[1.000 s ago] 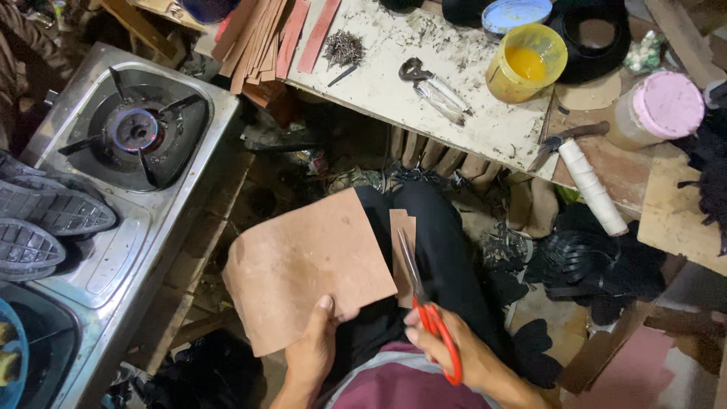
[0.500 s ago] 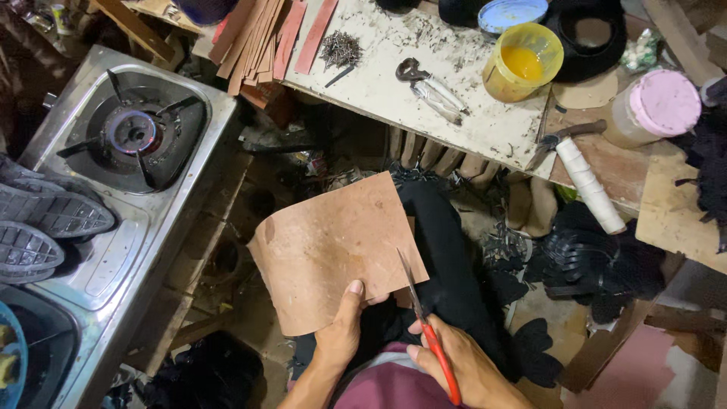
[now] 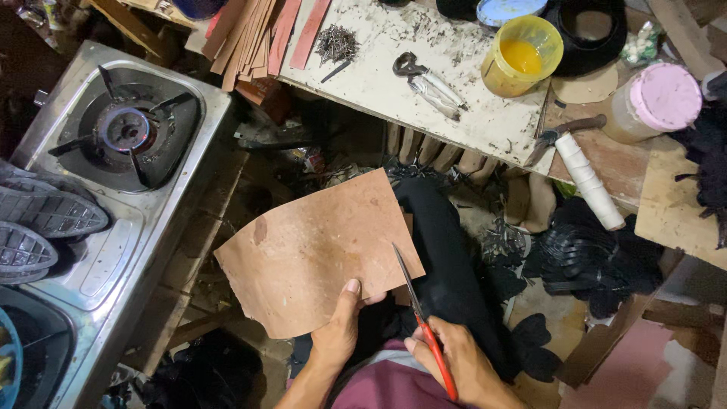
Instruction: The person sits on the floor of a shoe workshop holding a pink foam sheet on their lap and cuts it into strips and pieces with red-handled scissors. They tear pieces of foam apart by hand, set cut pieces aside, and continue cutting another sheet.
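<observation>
While my left hand [image 3: 337, 333] pinches one tan leather sheet [image 3: 318, 254] at its near edge, thumb on top, my right hand [image 3: 454, 363] is closed around one pair of red-handled scissors [image 3: 420, 322], blades at the sheet's right edge. Far right on the bench [image 3: 379, 83] stand one yellow tub [image 3: 522, 57] and one pink-lidded jar [image 3: 655, 102]; one gas burner [image 3: 125, 129] sits left.
</observation>
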